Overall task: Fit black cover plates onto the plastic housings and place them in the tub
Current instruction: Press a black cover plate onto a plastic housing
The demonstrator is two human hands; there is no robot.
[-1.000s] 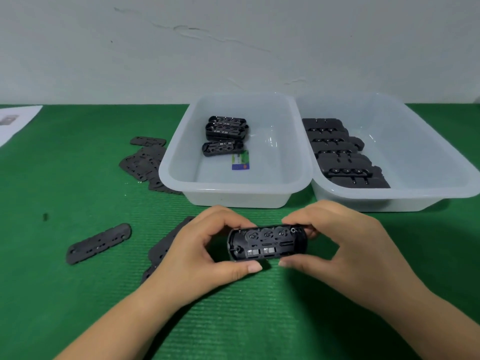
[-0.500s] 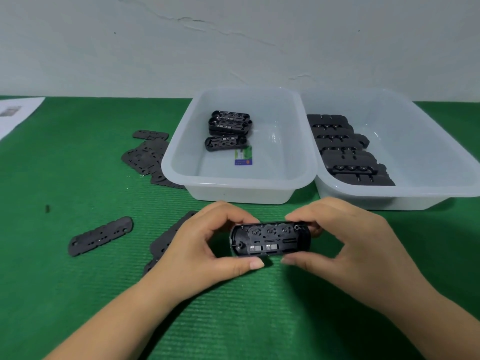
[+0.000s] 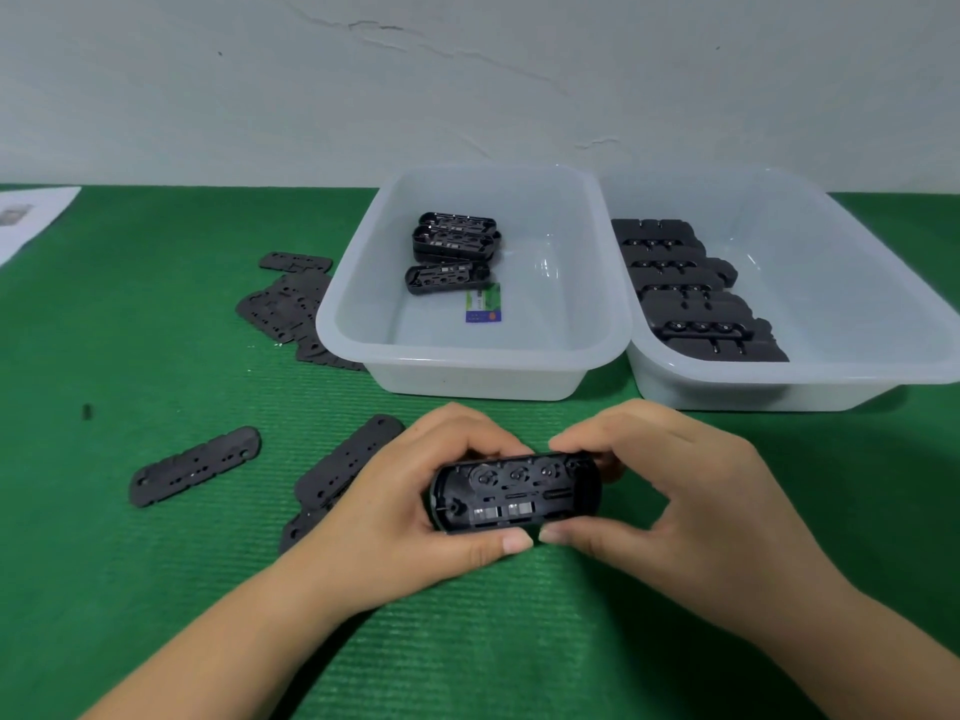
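Both hands hold one black plastic housing (image 3: 514, 493) just above the green mat, its open side facing me. My left hand (image 3: 415, 506) grips its left end, thumb under the front edge and fingers curled over the top. My right hand (image 3: 670, 506) pinches its right end the same way. The left white tub (image 3: 467, 356) holds three black housings (image 3: 452, 249) and a small coloured card (image 3: 483, 304). The right white tub (image 3: 779, 379) holds a row of several black housings (image 3: 685, 293). Loose black cover plates lie on the mat: one (image 3: 195, 465) at the left, others (image 3: 348, 462) partly under my left hand.
A heap of more cover plates (image 3: 288, 304) lies left of the left tub. A white paper sheet (image 3: 26, 220) sits at the far left edge. A small dark speck (image 3: 87, 412) lies on the mat. A grey wall stands behind the table.
The hands and the housing stay almost as they were; the housing tilts slightly. The view has shifted a little.
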